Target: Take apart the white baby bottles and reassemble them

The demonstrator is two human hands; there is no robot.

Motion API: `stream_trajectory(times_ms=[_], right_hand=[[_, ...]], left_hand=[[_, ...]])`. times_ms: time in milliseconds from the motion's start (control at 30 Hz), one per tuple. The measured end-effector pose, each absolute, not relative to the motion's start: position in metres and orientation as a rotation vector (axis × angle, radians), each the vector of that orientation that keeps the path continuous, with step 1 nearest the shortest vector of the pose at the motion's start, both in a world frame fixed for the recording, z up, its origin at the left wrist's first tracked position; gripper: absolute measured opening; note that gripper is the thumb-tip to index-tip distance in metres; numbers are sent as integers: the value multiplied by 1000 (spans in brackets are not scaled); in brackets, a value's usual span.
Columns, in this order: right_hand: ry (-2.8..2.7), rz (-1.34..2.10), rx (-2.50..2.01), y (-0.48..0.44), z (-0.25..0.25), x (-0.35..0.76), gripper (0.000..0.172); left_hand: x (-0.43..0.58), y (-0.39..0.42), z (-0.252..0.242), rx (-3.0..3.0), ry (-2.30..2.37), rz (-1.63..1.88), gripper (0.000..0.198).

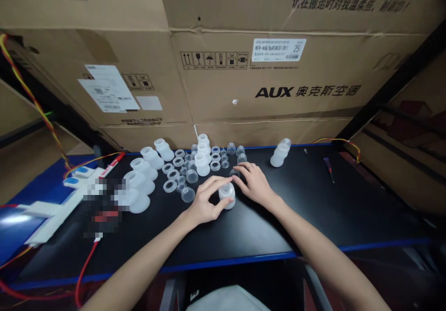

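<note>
Small bottle (227, 196) upright mid-table (313, 204), between hands. Left hand (205, 204): fingers curled round bottle's near-left side, gripping. Right hand (255, 184): just right of bottle, fingers half-bent, tips by cap (234, 173); grip unclear.

small bottle (227, 196) | translucent white | upright | centre of black table (313, 209)

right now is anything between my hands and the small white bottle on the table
Nothing visible. The left hand grips the bottle, and the right hand lies close beside it on the black table. The loose caps and rings sit behind them.
</note>
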State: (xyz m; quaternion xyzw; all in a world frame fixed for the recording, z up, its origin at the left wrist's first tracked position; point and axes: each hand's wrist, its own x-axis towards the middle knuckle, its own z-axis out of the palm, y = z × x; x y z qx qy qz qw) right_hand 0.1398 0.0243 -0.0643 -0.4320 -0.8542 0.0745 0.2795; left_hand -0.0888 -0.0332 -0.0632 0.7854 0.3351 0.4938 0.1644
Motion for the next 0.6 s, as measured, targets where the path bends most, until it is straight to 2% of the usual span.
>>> stream_trajectory(times_ms=[167, 267, 333, 500, 533, 600], right_hand=[[-2286, 289, -769, 11, -59, 135, 32], [-2239, 322, -721, 8, -57, 136, 31], [-2214, 308, -729, 8, -55, 139, 40], [-2261, 352, -630, 1, -56, 136, 91], [-2246, 366, -600, -2, -58, 134, 94], [-2203, 372, -555, -7, -63, 128, 81]], left_hand=[[-94, -29, -67, 2145, 1113, 1566, 43], [-94, -29, -69, 2031, 1146, 1575, 40], [-92, -29, -71, 1859, 1142, 1551, 38], [-93, -18, -69, 1231, 1064, 1640, 45], [-94, -16, -68, 1135, 1052, 1660, 49], [-98, -13, -66, 1025, 1025, 1662, 55]])
